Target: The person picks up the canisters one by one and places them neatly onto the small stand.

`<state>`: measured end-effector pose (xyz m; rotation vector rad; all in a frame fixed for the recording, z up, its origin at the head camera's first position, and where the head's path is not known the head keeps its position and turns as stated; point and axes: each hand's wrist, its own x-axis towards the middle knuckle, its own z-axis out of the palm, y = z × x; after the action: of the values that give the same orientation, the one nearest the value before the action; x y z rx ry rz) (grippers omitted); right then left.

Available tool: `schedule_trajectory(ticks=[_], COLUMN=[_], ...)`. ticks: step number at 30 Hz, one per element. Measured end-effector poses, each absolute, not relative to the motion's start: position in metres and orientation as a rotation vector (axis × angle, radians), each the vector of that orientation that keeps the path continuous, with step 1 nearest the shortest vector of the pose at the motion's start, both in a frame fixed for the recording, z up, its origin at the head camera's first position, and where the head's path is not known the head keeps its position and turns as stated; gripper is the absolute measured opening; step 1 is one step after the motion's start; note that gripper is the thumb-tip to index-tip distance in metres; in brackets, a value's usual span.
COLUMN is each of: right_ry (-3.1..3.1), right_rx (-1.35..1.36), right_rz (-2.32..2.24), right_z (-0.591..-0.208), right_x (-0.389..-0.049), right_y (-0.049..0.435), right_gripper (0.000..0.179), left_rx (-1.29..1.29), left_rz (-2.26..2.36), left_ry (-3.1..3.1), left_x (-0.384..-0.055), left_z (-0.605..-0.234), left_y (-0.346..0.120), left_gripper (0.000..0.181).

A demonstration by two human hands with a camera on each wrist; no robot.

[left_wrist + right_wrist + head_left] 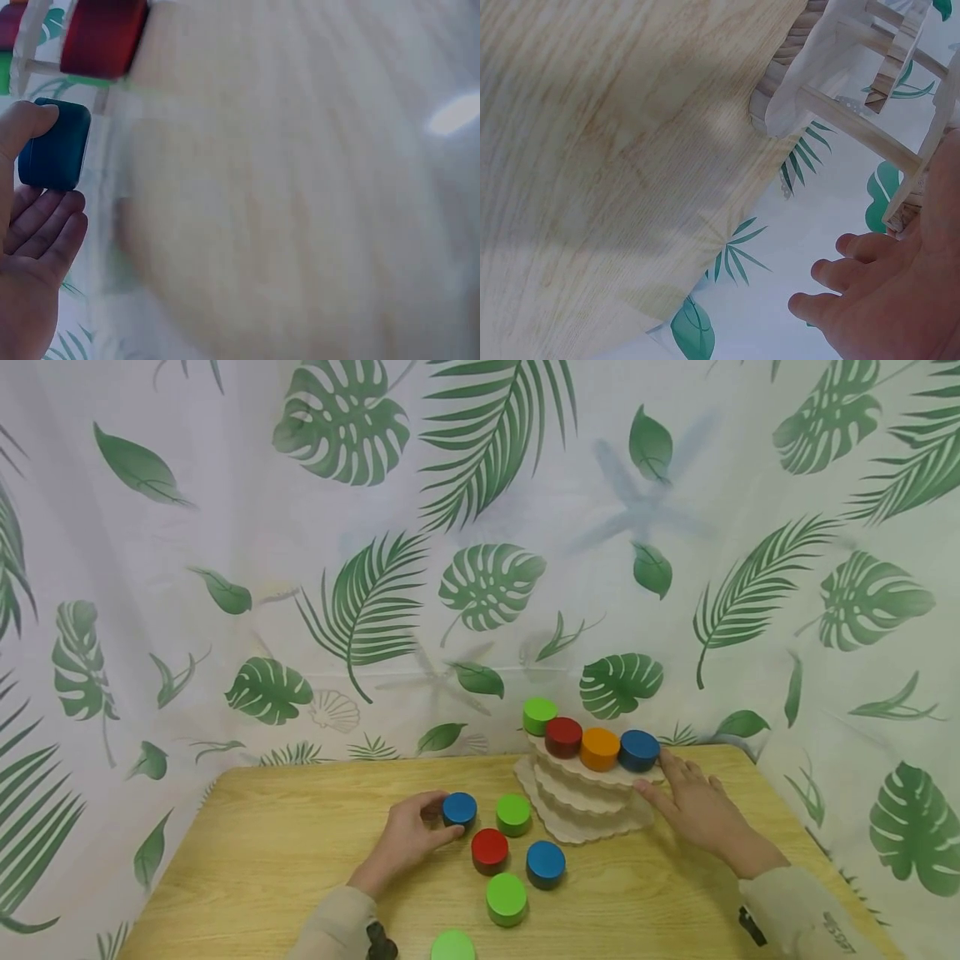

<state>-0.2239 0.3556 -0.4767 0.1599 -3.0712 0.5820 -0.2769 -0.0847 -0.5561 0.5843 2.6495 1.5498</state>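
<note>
My left hand (pixel 408 835) is at the left of the loose blocks. It holds a blue round block (pixel 459 808) between thumb and fingers; in the left wrist view the thumb lies against one side of this block (pixel 56 146). On the right, my right hand (pixel 701 806) grips the right end of the top tier of a wooden tiered stand (pixel 577 814), thumb at its front edge. Along that tier sit an orange block (pixel 600 749), a dark red block (pixel 563 737) and a blue block (pixel 639 751), with a green block (pixel 539 716) at the left end.
Between left hand and stand, a green block (pixel 513 815), a red block (pixel 490 851) and another blue block (pixel 545 864) rest on the wooden table (pixel 247 860). Nearer me are two more green ones. A leaf-patterned curtain (pixel 480 527) hangs behind the table.
</note>
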Motion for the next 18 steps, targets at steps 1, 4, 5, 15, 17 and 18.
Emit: schedule_trajectory(ticks=[1,4,5,15,17,18], right_ry=[-3.072,-3.067,-3.065,-3.058,-3.056,-3.055], right_rx=[0.160,0.162,0.162,0.162,0.163,0.162], right_rz=[0.582,0.580,0.580,0.578,0.580,0.581], right_z=[-0.477,-0.478,-0.478,-0.480,-0.480,-0.481], right_x=[-0.224,-0.224,-0.224,-0.225,-0.224,-0.224], right_y=[0.356,0.356,0.356,0.358,0.358,0.358], right_gripper=[0.092,0.092,0.092,0.092,0.091,0.091], left_rx=[0.586,0.616,0.631,0.734,0.757,0.768], left_rz=[1.555,1.569,1.571,1.608,1.601,1.594], left_ry=[2.638,2.614,2.610,2.546,2.536,2.536], left_x=[-0.276,-0.277,-0.277,-0.275,-0.275,-0.276], left_z=[-0.554,-0.545,-0.541,-0.516,-0.512,-0.511], left_y=[-0.083,-0.077,-0.075,-0.051,-0.045,-0.043], left_gripper=[0.057,0.056,0.056,0.055,0.054,0.053])
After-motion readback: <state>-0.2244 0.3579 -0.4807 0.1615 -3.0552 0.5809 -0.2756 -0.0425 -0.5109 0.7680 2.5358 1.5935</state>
